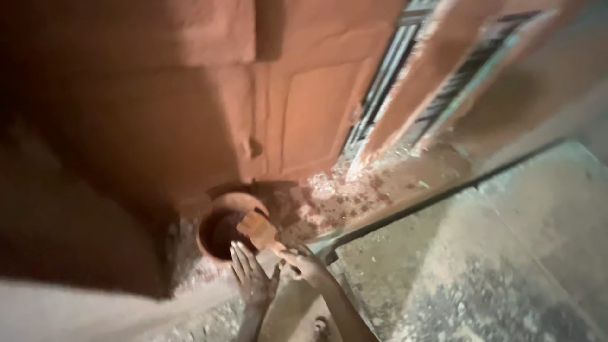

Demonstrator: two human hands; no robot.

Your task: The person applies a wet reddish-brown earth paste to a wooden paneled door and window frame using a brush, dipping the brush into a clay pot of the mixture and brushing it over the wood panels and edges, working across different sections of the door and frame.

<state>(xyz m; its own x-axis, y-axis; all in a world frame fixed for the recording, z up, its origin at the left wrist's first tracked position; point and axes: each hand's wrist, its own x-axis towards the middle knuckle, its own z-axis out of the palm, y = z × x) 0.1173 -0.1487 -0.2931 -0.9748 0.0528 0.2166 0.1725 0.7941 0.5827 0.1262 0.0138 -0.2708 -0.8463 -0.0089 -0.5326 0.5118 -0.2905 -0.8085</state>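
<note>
Brush [259, 229] in right hand [305, 265] (over bucket [218, 218])

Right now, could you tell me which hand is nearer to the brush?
Right. The right hand grips the brush by its handle; the left hand lies flat just below it, beside the pot, not touching it.

A: What carries everything here?

B: A rough concrete floor [481, 272], grey and speckled, filling the right and near side.

A: What lies directly on it?

B: A round reddish-brown bucket [227, 231] stands at the left, close against the reddish wall. Right of it, pale and reddish splatter [342, 199] covers the floor. A dark straight edge [437, 196] crosses toward the far right.
</note>
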